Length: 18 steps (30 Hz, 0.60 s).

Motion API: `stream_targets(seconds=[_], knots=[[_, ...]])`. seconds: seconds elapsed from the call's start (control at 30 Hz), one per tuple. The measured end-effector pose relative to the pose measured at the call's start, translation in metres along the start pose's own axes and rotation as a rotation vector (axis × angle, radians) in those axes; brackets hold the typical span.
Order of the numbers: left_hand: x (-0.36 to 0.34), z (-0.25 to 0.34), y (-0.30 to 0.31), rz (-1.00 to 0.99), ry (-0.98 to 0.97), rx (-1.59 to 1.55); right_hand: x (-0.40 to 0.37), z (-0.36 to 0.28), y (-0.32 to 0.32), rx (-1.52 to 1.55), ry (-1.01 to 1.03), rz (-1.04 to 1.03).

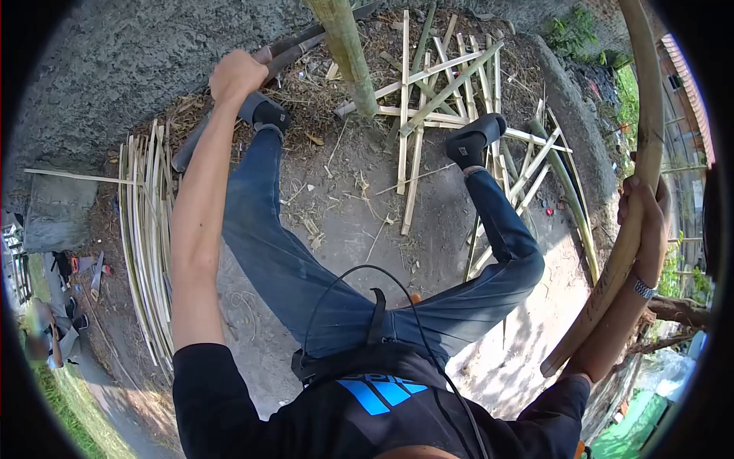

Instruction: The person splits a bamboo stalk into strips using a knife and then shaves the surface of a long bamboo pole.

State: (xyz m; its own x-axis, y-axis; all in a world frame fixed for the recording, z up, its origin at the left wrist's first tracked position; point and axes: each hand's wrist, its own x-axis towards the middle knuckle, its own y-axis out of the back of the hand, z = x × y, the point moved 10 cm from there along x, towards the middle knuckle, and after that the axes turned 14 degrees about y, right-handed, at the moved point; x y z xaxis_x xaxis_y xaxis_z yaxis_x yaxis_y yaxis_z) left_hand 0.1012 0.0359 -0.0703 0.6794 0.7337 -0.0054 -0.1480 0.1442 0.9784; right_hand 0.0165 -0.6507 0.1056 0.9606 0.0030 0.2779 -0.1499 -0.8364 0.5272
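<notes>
At the upper left, my left hand (237, 75) is closed in a fist around the handle of what looks like a machete (306, 36). Its dark blade points up and to the right, passing behind the upright bamboo pole (345, 53). Over on the right side, my right hand (646, 218) is wrapped round a long brown bamboo pole (650, 99). This pole runs from the top edge down along my forearm and looks bent in the wide lens. The machete's far end is partly hidden.
Pale split bamboo strips (413, 145) lie crisscrossed by my feet. More strips (145, 245) are bundled at left, near a handsaw (97, 275) and a seated person (61, 333). A rough grey wall (138, 69) and a stone kerb (566, 99) edge the dirt ground.
</notes>
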Motion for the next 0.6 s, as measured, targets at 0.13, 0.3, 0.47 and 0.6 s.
stream_targets(seconds=[0.13,0.3,0.47,0.6], knots=[[0.000,0.008,0.034,0.073,-0.004,-0.038,-0.002,0.001,-0.016,0.248,0.079,-0.001],[-0.004,0.021,0.036,0.081,-0.044,0.008,0.028,-0.003,-0.090,0.987,0.074,-0.154],[-0.011,0.006,-0.010,0.078,0.025,0.008,-0.001,0.069,-0.193,0.534,-0.024,0.081],[-0.006,-0.026,-0.025,0.053,0.034,0.056,-0.008,0.075,-0.223,0.419,0.011,-0.035]])
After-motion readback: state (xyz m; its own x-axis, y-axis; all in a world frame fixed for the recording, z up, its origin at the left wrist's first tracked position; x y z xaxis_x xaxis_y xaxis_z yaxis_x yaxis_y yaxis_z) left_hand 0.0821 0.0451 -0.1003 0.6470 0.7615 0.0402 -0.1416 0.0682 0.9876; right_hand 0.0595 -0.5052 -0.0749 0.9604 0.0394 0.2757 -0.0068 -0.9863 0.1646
